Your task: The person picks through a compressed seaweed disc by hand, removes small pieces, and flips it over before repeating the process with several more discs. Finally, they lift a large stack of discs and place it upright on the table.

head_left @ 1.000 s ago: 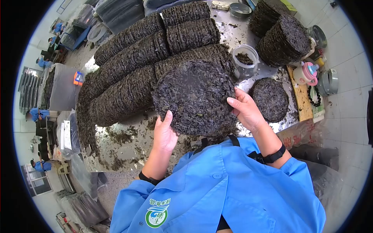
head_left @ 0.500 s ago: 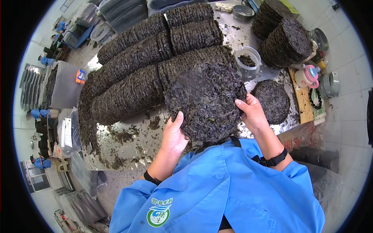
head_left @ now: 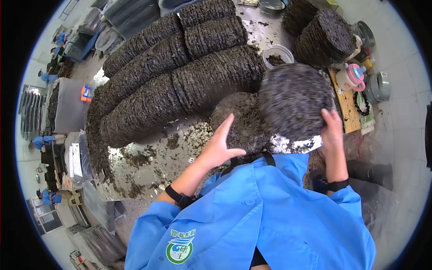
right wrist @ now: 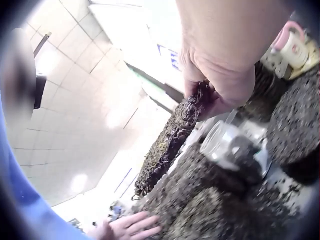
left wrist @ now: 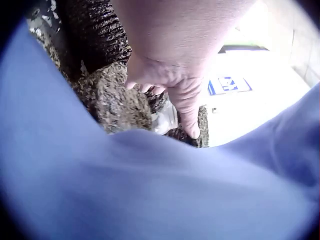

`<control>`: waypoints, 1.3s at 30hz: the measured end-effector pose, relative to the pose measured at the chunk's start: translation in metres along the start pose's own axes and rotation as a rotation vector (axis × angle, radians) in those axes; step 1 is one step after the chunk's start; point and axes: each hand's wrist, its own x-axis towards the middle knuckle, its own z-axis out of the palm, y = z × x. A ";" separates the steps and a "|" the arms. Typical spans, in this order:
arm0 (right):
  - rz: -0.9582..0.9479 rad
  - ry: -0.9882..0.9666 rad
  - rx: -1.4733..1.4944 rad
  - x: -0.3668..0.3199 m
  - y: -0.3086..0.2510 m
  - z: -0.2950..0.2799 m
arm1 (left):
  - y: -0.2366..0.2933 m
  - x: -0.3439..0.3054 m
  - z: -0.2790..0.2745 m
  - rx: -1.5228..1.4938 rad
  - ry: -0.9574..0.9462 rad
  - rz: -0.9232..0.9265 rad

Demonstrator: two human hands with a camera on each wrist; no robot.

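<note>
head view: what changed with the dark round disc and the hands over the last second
The disc swung rightward, now pinched at its edge by the right hand alone. The left hand let go and lies with straight fingers against the pile nearest the person. The long rows and the jar stayed put.

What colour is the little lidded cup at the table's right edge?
The cup is cream with pink trim, clearest in the head view.
</note>
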 end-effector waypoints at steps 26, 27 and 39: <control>0.319 -0.483 0.122 -0.010 0.054 0.076 | -0.022 0.010 -0.014 0.614 0.059 0.284; 0.281 -0.474 0.021 -0.009 0.055 0.081 | -0.020 0.008 -0.023 0.539 0.145 0.313; 0.272 -0.621 -0.422 0.014 0.120 0.079 | 0.015 -0.025 -0.056 -1.402 0.520 -0.108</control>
